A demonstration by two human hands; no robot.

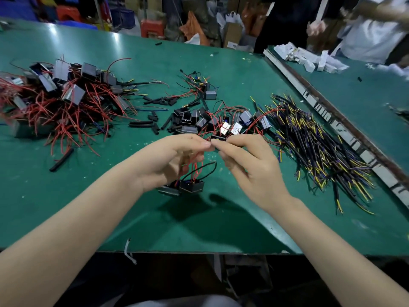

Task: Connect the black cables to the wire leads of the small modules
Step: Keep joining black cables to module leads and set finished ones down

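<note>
Both grips pinch red leads: left hand, right hand, modules dangling

Bare tabletop runs along the near edge; farther in, a module heap blocks the left edge, cables the right, loose modules the middle
</note>
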